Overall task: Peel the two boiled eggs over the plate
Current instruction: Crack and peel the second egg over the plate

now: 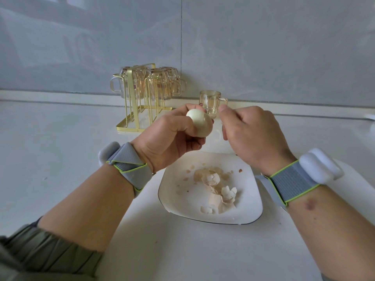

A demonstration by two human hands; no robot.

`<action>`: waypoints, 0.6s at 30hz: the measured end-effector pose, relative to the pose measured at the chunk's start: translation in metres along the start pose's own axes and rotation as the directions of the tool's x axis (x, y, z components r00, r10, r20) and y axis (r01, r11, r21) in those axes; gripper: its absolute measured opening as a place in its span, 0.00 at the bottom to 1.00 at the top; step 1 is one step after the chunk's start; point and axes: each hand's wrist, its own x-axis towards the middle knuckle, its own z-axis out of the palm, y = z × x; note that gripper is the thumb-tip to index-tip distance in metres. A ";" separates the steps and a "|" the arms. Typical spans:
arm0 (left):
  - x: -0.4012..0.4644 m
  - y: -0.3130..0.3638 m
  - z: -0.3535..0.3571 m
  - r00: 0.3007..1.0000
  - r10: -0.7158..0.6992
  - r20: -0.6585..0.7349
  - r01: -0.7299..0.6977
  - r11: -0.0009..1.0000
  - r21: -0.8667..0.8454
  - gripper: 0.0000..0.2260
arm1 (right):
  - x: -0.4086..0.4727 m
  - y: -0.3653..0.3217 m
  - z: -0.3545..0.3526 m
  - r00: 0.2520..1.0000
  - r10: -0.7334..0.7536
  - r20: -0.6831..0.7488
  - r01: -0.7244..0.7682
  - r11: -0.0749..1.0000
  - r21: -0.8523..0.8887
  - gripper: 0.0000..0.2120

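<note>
Egg (199,123), long axis tilted down-right, gripped by left hand (172,136); right hand (249,134), fingers curled, contents indiscernible, just beside it above plate (251,209).

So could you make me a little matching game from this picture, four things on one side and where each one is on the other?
Things:
1. egg
2. shell pieces
3. glass mug
4. gold rack

Places:
A. standing alone by the wall
B. held in the left hand
C. lying on the plate
D. left of the lone mug, holding glasses

Pairs: 1-B, 2-C, 3-A, 4-D
</note>
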 end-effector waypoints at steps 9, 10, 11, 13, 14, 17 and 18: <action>-0.001 0.001 0.000 0.999 0.002 0.042 -0.003 1.000 0.031 0.19 | 0.001 -0.001 0.000 0.998 -0.046 -0.044 0.047 0.998 0.032 0.17; -0.001 0.001 0.000 0.999 0.005 0.040 -0.006 1.000 0.031 0.19 | 0.002 -0.001 0.000 0.997 -0.062 -0.052 0.064 0.997 0.031 0.16; 0.000 0.001 0.000 0.999 0.008 0.037 -0.009 0.999 0.032 0.19 | 0.002 0.000 0.000 0.995 -0.083 -0.058 0.085 0.996 0.034 0.15; 0.000 0.000 -0.001 0.999 0.013 0.034 -0.014 0.999 0.040 0.19 | 0.002 0.000 -0.001 0.990 -0.124 -0.063 0.128 0.990 0.057 0.18; 0.000 0.000 -0.001 0.999 0.015 0.037 -0.017 0.999 0.048 0.19 | 0.001 0.000 0.000 0.989 -0.139 -0.053 0.143 0.987 0.069 0.20; 0.001 -0.001 0.000 0.998 0.018 0.067 -0.022 0.998 0.065 0.20 | -0.002 -0.001 0.002 0.987 -0.161 0.021 0.160 0.985 0.061 0.24; 0.001 -0.001 0.001 0.997 0.020 0.077 -0.024 0.998 0.060 0.20 | -0.003 -0.001 0.002 0.986 -0.159 0.043 0.156 0.986 0.049 0.24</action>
